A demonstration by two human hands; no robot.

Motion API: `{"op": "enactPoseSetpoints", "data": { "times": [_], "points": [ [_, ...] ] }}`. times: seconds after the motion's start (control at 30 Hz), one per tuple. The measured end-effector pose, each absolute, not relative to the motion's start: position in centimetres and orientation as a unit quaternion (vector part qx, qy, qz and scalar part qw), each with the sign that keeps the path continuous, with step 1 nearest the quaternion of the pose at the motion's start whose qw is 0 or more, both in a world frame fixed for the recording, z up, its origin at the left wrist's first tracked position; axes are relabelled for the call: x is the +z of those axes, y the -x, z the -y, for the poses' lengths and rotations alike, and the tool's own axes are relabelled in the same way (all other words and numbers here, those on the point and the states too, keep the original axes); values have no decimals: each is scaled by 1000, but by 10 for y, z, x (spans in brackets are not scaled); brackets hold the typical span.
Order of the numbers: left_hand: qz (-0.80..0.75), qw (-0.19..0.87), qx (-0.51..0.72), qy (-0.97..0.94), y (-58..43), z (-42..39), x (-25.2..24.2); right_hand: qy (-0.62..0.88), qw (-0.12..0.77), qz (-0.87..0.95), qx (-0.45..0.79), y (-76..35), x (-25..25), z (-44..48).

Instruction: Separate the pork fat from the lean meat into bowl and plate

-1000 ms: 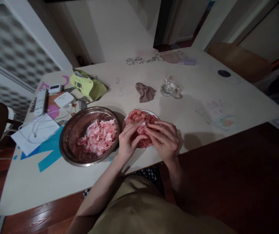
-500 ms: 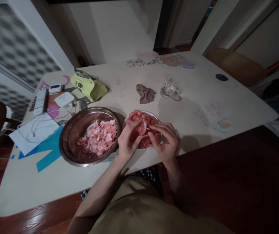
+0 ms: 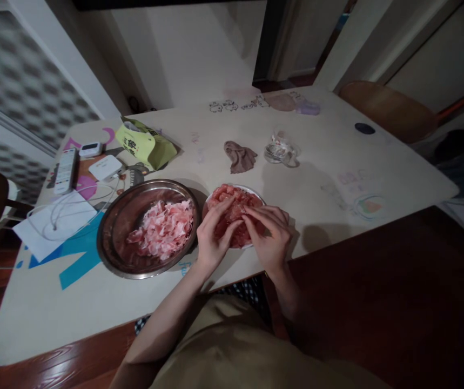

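Note:
A white-rimmed plate (image 3: 256,189) heaped with raw red meat (image 3: 227,193) stands near the front edge of the table. Over its left side is my left hand (image 3: 211,235), thumb and forefinger closed around some of the meat. My right hand (image 3: 271,235) comes in from the right, its thumb and fingertips pinched on a bit of meat close to the left fingers. The fingers partly hide the pieces held. Left of the plate, a steel basin (image 3: 114,254) contains a pile of thin pink-and-white meat slices (image 3: 165,229).
Behind the plate lie a crumpled brown cloth (image 3: 240,157) and a clear plastic item (image 3: 281,150). A green bag (image 3: 146,145) stands beyond the basin. Further left are a remote control (image 3: 65,171), a white box (image 3: 106,168) and a cable over white paper (image 3: 51,227).
A pale piece of meat that showed between my hands is no longer distinct. My right hand's fingers have drawn closer together and slightly left. The view has shifted a little.

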State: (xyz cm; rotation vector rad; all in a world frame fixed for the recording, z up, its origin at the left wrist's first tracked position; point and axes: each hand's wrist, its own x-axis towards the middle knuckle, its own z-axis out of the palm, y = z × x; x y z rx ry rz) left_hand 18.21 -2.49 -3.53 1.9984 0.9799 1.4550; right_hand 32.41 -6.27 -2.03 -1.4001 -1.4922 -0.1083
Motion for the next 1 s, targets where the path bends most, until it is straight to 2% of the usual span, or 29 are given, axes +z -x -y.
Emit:
{"op": "enactPoseSetpoints", "data": {
  "times": [0.47, 1.0],
  "points": [
    [-325, 167, 559, -745, -184, 29, -34, 565, 478, 632, -231, -320, -19, 64],
    [-315, 198, 566, -736, -184, 29, -35, 563, 489, 635, -201, -321, -19, 61]
  ]
}}
